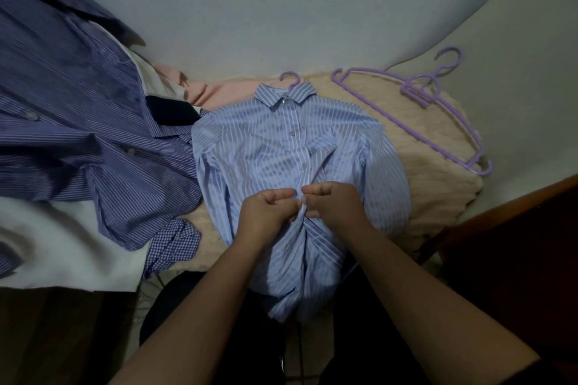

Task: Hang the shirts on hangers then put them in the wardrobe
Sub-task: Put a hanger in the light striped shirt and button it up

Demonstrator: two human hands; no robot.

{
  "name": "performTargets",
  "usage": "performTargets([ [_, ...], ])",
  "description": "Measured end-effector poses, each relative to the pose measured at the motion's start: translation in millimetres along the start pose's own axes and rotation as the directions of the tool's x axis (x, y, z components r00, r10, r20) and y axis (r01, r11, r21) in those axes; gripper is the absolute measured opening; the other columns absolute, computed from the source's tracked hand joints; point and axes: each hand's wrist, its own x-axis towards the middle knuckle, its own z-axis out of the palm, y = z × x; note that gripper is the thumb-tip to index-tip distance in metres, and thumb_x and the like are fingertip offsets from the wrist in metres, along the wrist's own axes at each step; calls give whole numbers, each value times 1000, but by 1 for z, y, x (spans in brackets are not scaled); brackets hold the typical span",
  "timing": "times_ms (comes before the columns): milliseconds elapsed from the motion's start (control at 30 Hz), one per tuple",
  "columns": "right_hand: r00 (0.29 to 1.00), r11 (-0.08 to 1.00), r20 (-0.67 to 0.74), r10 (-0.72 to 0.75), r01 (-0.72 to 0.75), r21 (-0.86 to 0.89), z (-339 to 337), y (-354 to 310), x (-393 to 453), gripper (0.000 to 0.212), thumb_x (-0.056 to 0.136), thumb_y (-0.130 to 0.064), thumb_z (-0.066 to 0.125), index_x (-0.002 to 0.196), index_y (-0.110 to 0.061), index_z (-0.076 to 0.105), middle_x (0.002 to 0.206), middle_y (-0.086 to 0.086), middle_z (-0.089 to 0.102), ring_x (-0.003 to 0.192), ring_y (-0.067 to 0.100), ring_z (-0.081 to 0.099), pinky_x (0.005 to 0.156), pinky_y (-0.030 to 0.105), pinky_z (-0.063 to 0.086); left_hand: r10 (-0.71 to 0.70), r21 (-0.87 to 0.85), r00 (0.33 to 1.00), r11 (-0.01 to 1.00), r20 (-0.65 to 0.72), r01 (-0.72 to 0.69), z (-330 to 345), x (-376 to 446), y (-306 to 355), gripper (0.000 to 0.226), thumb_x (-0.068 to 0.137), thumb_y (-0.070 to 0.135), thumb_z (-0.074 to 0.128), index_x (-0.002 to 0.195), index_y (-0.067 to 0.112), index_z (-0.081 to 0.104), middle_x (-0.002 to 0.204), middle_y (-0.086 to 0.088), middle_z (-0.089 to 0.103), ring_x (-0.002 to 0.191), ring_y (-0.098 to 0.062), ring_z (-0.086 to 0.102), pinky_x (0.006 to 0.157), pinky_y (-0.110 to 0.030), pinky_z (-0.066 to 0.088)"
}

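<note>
Hands, left (266, 212) and right (334, 203), pinch light blue shirt (256, 147) placket, seemingly at a button.

I am looking down into a home bedroom: shirts (93, 122) lie heaped on a bed covered by a fluffy cream blanket (438, 172), purple plastic hangers (416, 97) rest on it, and plain painted walls (281, 9) meet behind.

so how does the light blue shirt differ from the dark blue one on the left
The light blue shirt lies flat, buttoned, with a hanger hook showing at its collar; the dark blue shirt lies rumpled and open. Both hands grip only the light blue shirt's front. Both shirts are striped with buttons.
</note>
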Motion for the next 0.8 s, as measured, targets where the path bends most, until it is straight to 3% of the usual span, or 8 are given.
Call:
performTargets([
  [100,1000,998,-24,-18,17,-65,2,-3,0,17,84,4,62,100,1,68,74,4,65,73,20,65,77,34,56,50,70,998,996,-29,-48,0,1,-2,21,78,4,74,89,22,70,70,-2,69,68,-15,63,71,-30,53],
  [300,982,954,-57,-178,158,-257,3,-7,-6,16,80,3,63,76,-12,63,61,-3,56,51,1,52,53,10,44,49,90,999,995,18,-50,0,3,3,26,78,2,72,90,24,68,57,7,58,63,-15,53,65,-29,46],
  [367,978,944,-53,-202,180,-275,3,-7,-6,26,78,5,63,68,-17,53,59,-1,52,47,3,49,50,11,41,30,73,999,997,24,-32,-1,3,3,26,78,-2,70,94,18,68,55,6,56,59,-13,51,63,-28,44],
  [467,989,970,-10,-151,146,-196,-1,-7,-1,34,78,7,64,69,-17,42,64,2,49,58,15,49,59,31,48,-52,-67,996,996,75,57,-4,4,4,26,82,-8,65,104,6,64,58,-5,62,53,-15,55,60,-28,49],
  [533,993,997,90,-73,76,-30,-5,-8,2,36,81,12,61,72,-15,38,65,3,45,55,12,48,49,26,48,-99,-167,987,979,129,120,-5,4,6,22,85,-9,60,100,7,63,60,-4,63,50,-11,56,54,-22,51],
  [633,976,992,212,-52,26,124,-10,-6,7,40,84,16,53,75,-16,31,63,1,34,48,6,38,41,19,38,-116,-177,977,973,181,148,-7,5,11,20,88,-9,58,97,9,64,60,-1,65,48,-8,57,53,-19,53],
  [700,979,993,200,-49,26,119,-11,-3,9,43,84,17,51,75,-18,28,62,0,31,51,7,33,42,19,37,-101,-133,980,983,174,125,-6,6,10,20,86,-10,60,99,5,64,60,-2,66,50,-9,59,56,-20,54],
  [800,993,994,76,-93,98,-57,-5,-2,7,44,81,15,53,72,-18,26,61,-1,31,56,11,31,49,23,38,-16,2,996,1000,92,16,-3,8,6,22,81,-7,67,101,4,68,60,-2,62,55,-14,57,64,-27,51],
])
